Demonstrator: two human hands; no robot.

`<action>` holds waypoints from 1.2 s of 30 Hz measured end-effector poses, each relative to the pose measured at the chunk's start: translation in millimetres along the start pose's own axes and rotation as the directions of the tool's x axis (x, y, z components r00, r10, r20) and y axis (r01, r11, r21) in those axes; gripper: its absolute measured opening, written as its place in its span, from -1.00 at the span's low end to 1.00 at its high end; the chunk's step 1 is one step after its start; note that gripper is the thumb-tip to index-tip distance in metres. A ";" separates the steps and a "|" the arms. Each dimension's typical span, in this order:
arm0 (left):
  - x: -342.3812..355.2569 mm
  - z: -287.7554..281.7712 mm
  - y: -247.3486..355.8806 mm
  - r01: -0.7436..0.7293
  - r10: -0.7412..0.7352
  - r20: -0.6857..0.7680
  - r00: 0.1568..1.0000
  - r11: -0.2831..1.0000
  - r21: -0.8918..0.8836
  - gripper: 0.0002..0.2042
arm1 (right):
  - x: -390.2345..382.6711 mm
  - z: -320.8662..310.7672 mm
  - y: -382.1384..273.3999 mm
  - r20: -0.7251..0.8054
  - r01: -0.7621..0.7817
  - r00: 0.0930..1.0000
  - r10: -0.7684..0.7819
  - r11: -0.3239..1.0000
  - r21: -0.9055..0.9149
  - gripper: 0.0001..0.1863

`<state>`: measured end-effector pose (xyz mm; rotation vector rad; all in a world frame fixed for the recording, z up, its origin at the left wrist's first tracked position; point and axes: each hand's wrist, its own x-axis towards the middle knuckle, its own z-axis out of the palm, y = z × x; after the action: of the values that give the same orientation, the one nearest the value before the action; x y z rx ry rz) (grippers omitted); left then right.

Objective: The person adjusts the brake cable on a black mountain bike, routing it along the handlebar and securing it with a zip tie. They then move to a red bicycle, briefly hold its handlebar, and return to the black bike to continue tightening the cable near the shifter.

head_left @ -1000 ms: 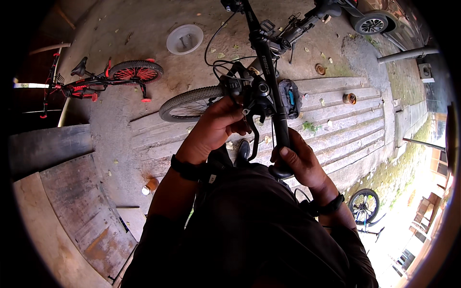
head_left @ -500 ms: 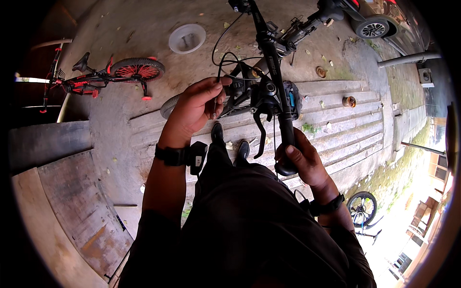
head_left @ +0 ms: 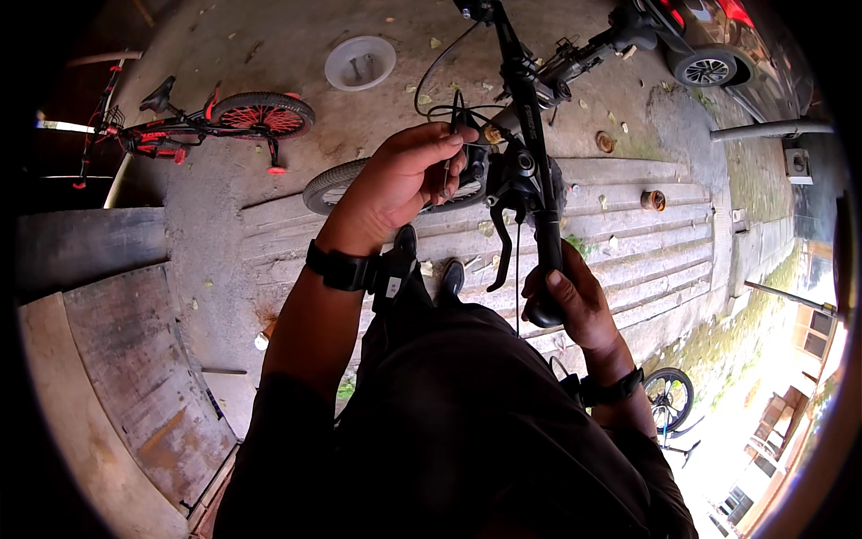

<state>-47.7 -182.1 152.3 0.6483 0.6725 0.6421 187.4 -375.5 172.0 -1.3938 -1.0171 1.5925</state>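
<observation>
A black bicycle handlebar (head_left: 530, 121) reaches toward me, ending in a dark rubber grip (head_left: 549, 242). My right hand (head_left: 582, 301) wraps its fingers round the end of this grip. The brake lever (head_left: 503, 247) stands out to the left of the grip, with no finger on it. My left hand (head_left: 409, 175), left of the bar, pinches a thin black cable (head_left: 459, 101) between thumb and fingers. That cable bends in a loop above the fingertips. Another thin cable (head_left: 518, 278) hangs down beside the grip. The bicycle's wheel (head_left: 337, 187) is partly hidden by my left hand.
A black-and-red bicycle (head_left: 193, 130) lies at the left. Beyond my hands is a white basin (head_left: 360, 63) with small items inside. Concrete steps (head_left: 646, 234) run under the bicycle. A parked car (head_left: 745, 45) stands far right, and another wheel (head_left: 669, 398) shows at lower right.
My left hand has moved right, toward the handlebar, still pinching the cable. The grip and my right hand have shifted slightly right. More of the wheel shows behind my left hand.
</observation>
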 end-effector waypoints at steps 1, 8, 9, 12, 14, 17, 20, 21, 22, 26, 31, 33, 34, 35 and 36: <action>0.2 1.1 -0.3 0.002 -0.002 -0.005 1.000 1.000 0.004 -0.73 | -0.4 1.0 -1.6 -0.007 -0.007 1.000 0.007 1.000 0.004 -0.26; 2.1 -0.8 0.7 0.011 -0.011 0.011 1.000 1.000 0.004 -0.73 | 0.7 8.1 -13.3 -0.026 -0.030 0.999 0.031 0.999 0.042 -0.27; 2.4 -2.0 0.3 0.011 -0.011 0.012 1.000 1.000 0.008 -0.73 | 0.7 9.3 -14.6 -0.029 -0.033 0.999 0.034 0.999 0.043 -0.27; 0.4 1.1 5.1 0.029 -0.028 -0.020 0.999 0.999 0.014 -0.73 | 0.4 9.0 -14.9 -0.041 -0.039 0.998 0.041 0.999 0.030 -0.26; -0.3 1.9 7.1 0.022 -0.023 -0.042 0.999 1.000 -0.013 -0.73 | 0.9 8.3 -16.5 -0.033 -0.040 0.999 0.040 0.999 0.021 -0.25; -0.2 1.5 8.2 0.019 -0.020 -0.036 0.999 1.000 -0.022 -0.74 | 0.8 8.4 -15.4 -0.037 -0.042 0.998 0.043 0.999 0.020 -0.24; -0.9 2.8 6.2 0.010 -0.010 -0.007 1.000 0.999 0.039 -0.75 | 0.8 8.7 -14.9 -0.037 -0.046 0.998 0.047 0.998 0.035 -0.23; -0.8 3.0 5.1 0.005 -0.005 0.003 1.000 0.998 0.068 -0.75 | 1.2 8.7 -15.0 -0.036 -0.047 0.998 0.049 0.998 0.041 -0.23; 1.1 -0.8 1.4 -0.002 -0.002 0.063 0.998 0.998 0.058 -0.78 | 1.3 7.7 -14.9 -0.029 -0.053 0.998 0.053 0.998 0.029 -0.22; 1.4 -2.4 -16.4 -0.043 0.031 0.064 0.997 0.979 0.199 -0.80 | 1.4 5.3 -16.8 -0.008 -0.070 0.998 0.070 0.997 0.018 -0.22; 4.9 4.1 -16.4 -0.053 0.043 0.043 0.998 0.965 0.258 -0.80 | 1.9 5.1 -15.9 -0.009 -0.080 0.997 0.081 0.996 0.033 -0.22; 7.2 4.8 -16.4 -0.061 0.050 0.049 0.998 0.964 0.259 -0.81 | 1.6 4.8 -16.5 -0.008 -0.087 0.996 0.087 0.996 0.025 -0.22; 8.7 3.5 -18.0 -0.066 0.054 0.053 0.997 0.964 0.259 -0.81 | 1.6 4.6 -16.6 -0.005 -0.078 0.997 0.078 0.997 0.018 -0.22; 9.6 2.9 -18.8 -0.071 0.058 0.057 0.997 0.964 0.258 -0.81 | 1.6 4.5 -16.6 -0.001 -0.070 0.998 0.070 0.997 0.012 -0.22; 10.0 3.2 -18.6 -0.074 0.061 0.059 0.996 0.963 0.260 -0.82 | 1.6 4.4 -16.4 0.003 -0.061 0.998 0.061 0.998 0.006 -0.22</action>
<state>-33.3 -187.7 137.5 0.9338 0.6968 0.6027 183.7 -368.1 187.0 -1.4316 -0.9790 1.6405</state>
